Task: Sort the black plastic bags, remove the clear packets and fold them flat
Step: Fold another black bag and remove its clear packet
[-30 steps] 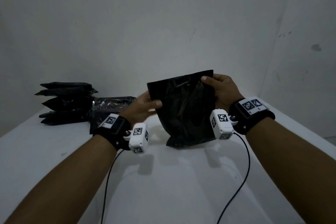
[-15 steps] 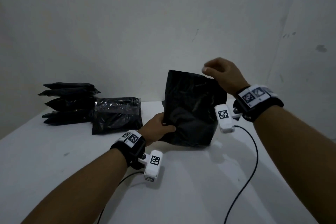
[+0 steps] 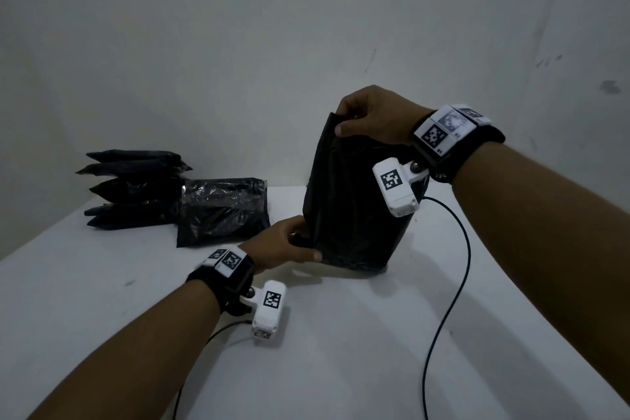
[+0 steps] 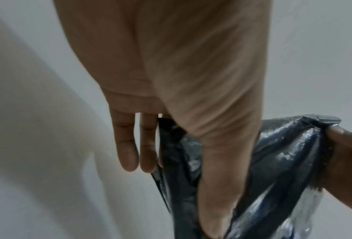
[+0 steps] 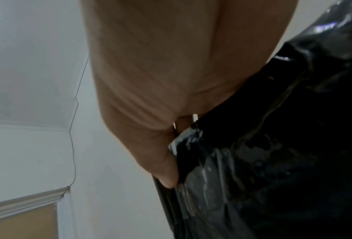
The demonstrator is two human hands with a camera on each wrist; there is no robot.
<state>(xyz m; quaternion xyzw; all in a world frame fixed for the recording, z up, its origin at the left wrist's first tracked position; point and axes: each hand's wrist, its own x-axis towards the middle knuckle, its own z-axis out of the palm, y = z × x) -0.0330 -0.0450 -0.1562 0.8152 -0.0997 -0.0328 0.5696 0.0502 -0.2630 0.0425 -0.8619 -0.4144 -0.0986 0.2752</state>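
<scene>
White counter (image 3: 102,283) against a pale wall carries everything: at its far left a stack of flat folded black plastic bags (image 3: 133,187) with a crinkly clear-wrapped black packet (image 3: 221,211) just beside it, which suggests part of the sorting is done. Near the middle a glossy black plastic bag (image 3: 351,208) stands upright on the counter, not yet folded. The right hand (image 3: 375,116) pinches its top edge and the left hand (image 3: 283,245) pinches its lower left side, each grip closed on plastic.
</scene>
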